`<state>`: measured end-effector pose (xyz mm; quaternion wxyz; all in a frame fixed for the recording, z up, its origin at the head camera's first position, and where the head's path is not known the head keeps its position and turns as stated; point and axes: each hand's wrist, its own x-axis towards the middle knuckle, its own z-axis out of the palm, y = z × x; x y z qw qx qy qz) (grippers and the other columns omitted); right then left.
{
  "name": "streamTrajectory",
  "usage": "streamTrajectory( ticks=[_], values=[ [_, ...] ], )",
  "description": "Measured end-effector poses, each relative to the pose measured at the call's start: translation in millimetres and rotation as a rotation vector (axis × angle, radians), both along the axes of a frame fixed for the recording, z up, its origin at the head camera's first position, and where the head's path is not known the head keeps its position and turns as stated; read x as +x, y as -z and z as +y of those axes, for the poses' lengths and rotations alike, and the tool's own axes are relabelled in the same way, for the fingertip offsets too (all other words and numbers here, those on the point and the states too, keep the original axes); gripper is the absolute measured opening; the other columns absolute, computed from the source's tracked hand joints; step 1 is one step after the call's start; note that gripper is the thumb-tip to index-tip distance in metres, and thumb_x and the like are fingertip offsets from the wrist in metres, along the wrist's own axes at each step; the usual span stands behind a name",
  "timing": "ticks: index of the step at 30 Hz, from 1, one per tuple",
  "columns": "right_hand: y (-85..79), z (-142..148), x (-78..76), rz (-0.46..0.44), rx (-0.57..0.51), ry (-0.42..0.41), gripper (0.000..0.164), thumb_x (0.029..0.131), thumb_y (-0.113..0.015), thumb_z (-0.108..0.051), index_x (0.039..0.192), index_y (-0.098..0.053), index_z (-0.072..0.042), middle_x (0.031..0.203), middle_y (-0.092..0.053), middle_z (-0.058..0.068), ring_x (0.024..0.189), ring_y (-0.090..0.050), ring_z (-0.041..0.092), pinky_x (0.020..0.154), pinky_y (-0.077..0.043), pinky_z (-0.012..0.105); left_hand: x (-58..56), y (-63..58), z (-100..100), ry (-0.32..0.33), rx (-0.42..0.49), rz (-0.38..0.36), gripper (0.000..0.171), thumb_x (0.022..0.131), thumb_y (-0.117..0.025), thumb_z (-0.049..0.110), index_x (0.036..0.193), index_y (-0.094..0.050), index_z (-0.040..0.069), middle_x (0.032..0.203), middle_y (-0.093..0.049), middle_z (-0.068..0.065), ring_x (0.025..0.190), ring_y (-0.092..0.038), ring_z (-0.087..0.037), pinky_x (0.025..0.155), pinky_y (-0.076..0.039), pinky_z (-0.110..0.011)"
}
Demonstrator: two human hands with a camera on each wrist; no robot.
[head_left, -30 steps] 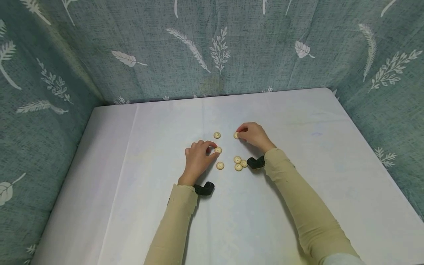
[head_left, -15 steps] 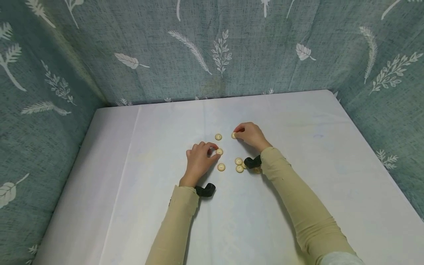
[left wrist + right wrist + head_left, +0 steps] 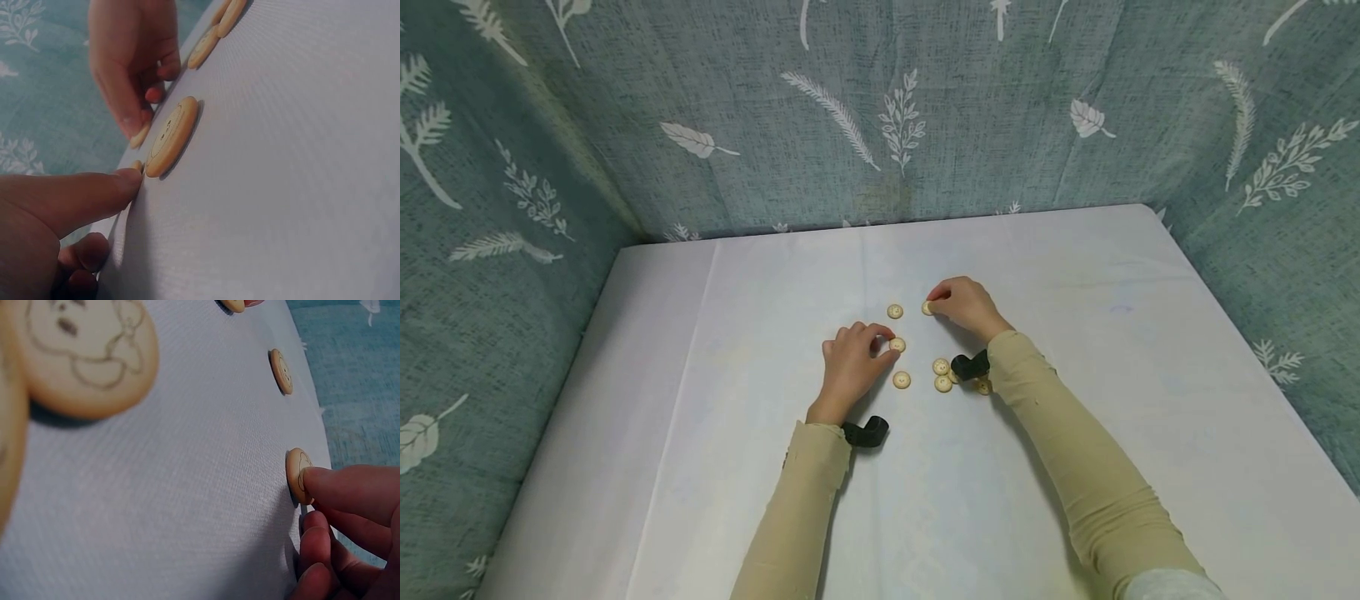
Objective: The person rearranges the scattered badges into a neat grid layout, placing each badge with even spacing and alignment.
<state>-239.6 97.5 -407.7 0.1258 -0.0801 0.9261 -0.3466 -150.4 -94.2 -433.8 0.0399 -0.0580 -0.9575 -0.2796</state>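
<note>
My left hand (image 3: 853, 367) pinches the edges of a round biscuit (image 3: 897, 344) between thumb and forefinger, at the middle of a short column. Behind it lies one biscuit (image 3: 895, 311), and nearer to me another biscuit (image 3: 902, 380). Level with the far one, to its right, my right hand (image 3: 966, 307) grips a biscuit (image 3: 297, 475) by thumb and fingers, low over the cloth. In the right wrist view a large near biscuit (image 3: 94, 356) carries a drawn cartoon face with a bow. Only a sliver of the left hand's biscuit (image 3: 137, 165) shows past the thumb in the left wrist view.
Several biscuits (image 3: 942, 367) lie grouped below my right wrist, partly covered by the black wrist camera (image 3: 970, 366). One biscuit (image 3: 982, 386) shows beside the sleeve. A white cloth (image 3: 760, 333) covers the table, and green leaf-print curtains (image 3: 880, 108) stand around it.
My right hand has shifted slightly left with its biscuit, towards the column. A biscuit beside the right sleeve has come into view. The left hand keeps its hold.
</note>
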Motion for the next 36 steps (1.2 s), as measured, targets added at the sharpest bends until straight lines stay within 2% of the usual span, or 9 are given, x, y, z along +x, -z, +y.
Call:
streamTrajectory(
  ticks=[18, 24, 36],
  values=[
    [0.6, -0.2, -1.7, 0.02, 0.022, -0.008, 0.017, 0.081, -0.064, -0.025, 0.09, -0.064, -0.011, 0.084, -0.059, 0.004, 0.076, -0.052, 0.019, 0.072, -0.039, 0.033, -0.2, 1.7, 0.2, 0.003, 0.009, 0.017, 0.021, 0.079, -0.065, 0.037, 0.095, -0.063, 0.024, 0.074, -0.045, 0.005, 0.072, -0.038, -0.016, 0.068, -0.023, -0.038],
    [1.8, 0.4, -1.1, 0.018, 0.029, -0.003, 0.017, 0.084, -0.06, -0.028, 0.09, -0.063, -0.013, 0.086, -0.059, 0.003, 0.079, -0.052, 0.02, 0.074, -0.039, 0.034, 0.4, 2.1, 0.1, 0.002, -0.001, 0.015, 0.021, 0.08, -0.064, 0.038, 0.096, -0.063, 0.024, 0.074, -0.045, 0.006, 0.072, -0.038, -0.016, 0.068, -0.023, -0.037],
    [6.3, 9.1, -0.4, -0.022, -0.067, 0.011, 0.016, 0.089, -0.049, -0.019, 0.095, -0.063, -0.013, 0.095, -0.058, 0.004, 0.076, -0.052, 0.019, 0.066, -0.043, 0.03, 0.5, 1.0, -0.2, 0.004, 0.001, 0.019, 0.021, 0.079, -0.065, 0.037, 0.095, -0.063, 0.024, 0.074, -0.045, 0.005, 0.072, -0.038, -0.017, 0.068, -0.024, -0.038]
  ],
)
